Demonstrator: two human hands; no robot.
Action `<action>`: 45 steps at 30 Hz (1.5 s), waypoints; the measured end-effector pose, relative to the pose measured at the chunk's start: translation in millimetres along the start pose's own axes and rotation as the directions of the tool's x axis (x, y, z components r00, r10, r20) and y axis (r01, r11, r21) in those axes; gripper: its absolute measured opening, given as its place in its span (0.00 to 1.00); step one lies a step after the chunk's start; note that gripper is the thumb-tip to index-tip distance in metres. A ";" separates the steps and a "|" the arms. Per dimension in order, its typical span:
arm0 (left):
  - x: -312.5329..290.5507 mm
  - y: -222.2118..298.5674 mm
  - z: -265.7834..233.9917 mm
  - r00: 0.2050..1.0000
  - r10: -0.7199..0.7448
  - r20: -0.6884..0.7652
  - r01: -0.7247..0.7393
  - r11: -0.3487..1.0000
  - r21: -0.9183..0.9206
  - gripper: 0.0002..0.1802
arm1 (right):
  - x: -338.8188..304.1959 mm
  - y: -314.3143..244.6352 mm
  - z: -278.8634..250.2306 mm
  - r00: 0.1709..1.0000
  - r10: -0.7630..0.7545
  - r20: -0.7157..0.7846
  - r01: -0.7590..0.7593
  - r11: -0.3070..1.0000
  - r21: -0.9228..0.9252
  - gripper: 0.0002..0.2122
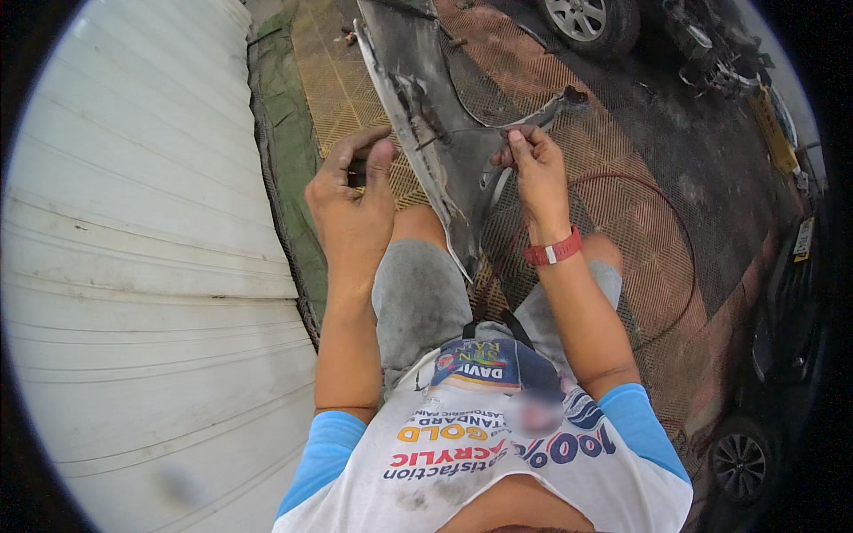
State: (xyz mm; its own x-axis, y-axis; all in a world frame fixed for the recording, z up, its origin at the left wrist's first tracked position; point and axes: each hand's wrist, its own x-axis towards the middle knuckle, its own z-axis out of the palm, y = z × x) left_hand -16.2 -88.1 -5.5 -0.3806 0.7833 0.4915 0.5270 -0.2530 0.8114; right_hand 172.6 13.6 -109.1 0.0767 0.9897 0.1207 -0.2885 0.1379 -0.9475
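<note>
A dark, worn car fender [462,147] with a pale, ragged edge stands or lies in front of me, its narrow end between my knees. My right hand [530,160], with a red watch on the wrist, pinches a thin dark wire [469,131] between thumb and fingers. The wire runs leftward across the fender's face. To the left of the pale edge, my left hand [355,178] is raised with fingers bent and thumb apart. Nothing shows in it, and it looks clear of the fender.
White corrugated sheeting [151,240] rises along my left, with green cloth [298,160] at its foot. A thin red hose [691,258] loops over the patterned floor mats [595,115] on the right. A car wheel [582,18] is ahead; a dark car's wheel [742,466] is at right.
</note>
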 end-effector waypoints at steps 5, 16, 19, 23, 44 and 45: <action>-16.8 -34.3 24.7 0.991 -0.104 0.084 0.121 0.964 -0.238 0.16 | -25.8 42.8 -9.0 0.977 0.107 -0.182 -0.067 0.975 0.212 0.09; -12.6 -1.3 47.9 0.999 -0.041 -0.028 0.039 0.998 -0.048 0.17 | -41.5 -21.3 4.6 0.963 -0.231 -0.141 0.221 0.972 -0.083 0.14; -13.7 -12.5 49.2 0.999 -0.016 -0.046 0.008 0.986 -0.164 0.15 | -55.0 -49.7 31.8 0.881 -0.468 0.065 0.472 0.865 -0.171 0.15; -9.4 -16.2 41.7 0.994 -0.093 0.053 0.105 0.949 -0.298 0.12 | -53.8 -67.4 62.4 0.939 -0.329 0.101 0.327 0.944 0.033 0.12; -11.7 -19.1 41.7 0.997 -0.066 0.035 0.072 0.974 -0.216 0.10 | -64.3 -24.9 30.6 0.876 0.280 0.393 -0.372 0.911 0.178 0.15; -12.6 -21.8 42.5 0.999 -0.039 0.017 0.042 0.977 -0.207 0.10 | -70.0 -34.8 35.0 0.966 0.042 0.255 -0.076 0.989 0.125 0.13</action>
State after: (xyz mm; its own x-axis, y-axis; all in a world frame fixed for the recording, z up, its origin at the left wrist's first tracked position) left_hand 9.4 -68.3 -42.9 -0.3880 0.8022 0.4538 0.3418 -0.3320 0.8791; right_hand 143.9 -59.2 -74.2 -0.1820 0.9715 0.1522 -0.4102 0.0657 -0.9096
